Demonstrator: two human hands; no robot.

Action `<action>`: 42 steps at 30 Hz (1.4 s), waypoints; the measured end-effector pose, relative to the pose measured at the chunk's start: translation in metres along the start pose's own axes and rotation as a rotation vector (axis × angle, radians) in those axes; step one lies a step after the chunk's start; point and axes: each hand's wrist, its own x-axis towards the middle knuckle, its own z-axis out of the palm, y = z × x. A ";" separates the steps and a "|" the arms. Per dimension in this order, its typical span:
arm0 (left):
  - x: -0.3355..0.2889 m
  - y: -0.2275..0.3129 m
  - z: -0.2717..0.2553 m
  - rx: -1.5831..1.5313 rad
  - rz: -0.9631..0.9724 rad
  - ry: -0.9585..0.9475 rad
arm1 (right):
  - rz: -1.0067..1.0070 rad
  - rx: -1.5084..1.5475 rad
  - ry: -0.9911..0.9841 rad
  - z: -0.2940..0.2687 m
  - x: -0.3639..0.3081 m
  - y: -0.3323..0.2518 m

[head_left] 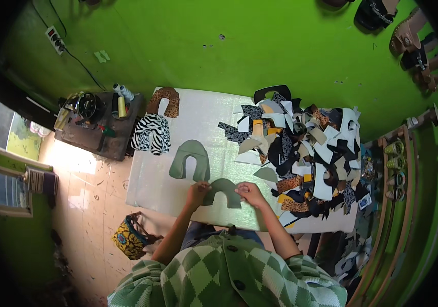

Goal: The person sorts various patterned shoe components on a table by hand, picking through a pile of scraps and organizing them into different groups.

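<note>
Close to the table's front edge is an olive-green U-shaped piece point(223, 185), its curved end away from me. My left hand point(197, 194) pinches its left side. At its right edge my right hand point(250, 194) is closed, thumb and fingertips on the piece. Just beyond, to the left, lies a lighter green U-shaped piece point(180, 162), apparently a stack, its lower right leg near my left hand. Farther off are zebra-patterned U-shaped pieces point(146, 135) and a leopard-patterned one point(172, 97). Whether these patterned shapes are single or stacked is hard to make out in places.
A large heap of mixed offcuts point(301, 153) covers the right of the white table point(214, 110). A sewing machine point(87, 107) and thread spools point(122, 106) stand on a dark table at left. A patterned bag point(128, 238) sits on the floor. Sandals point(395, 162) line a right-hand rack.
</note>
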 end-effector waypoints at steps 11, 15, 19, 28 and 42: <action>0.110 0.024 -0.124 -0.128 0.152 -0.076 | -0.126 0.062 0.140 0.092 0.106 -0.058; 0.154 0.000 -0.126 -0.091 0.213 0.017 | -0.234 -0.015 0.337 0.102 0.160 -0.041; 0.157 -0.004 -0.128 0.096 0.191 0.107 | -0.288 -0.151 0.562 0.120 0.176 -0.026; 0.146 0.017 -0.140 0.326 0.096 0.102 | -0.269 -0.367 0.800 0.142 0.161 -0.034; 0.118 -0.006 -0.182 0.319 0.133 -0.222 | -0.245 -0.420 0.486 0.135 0.128 -0.012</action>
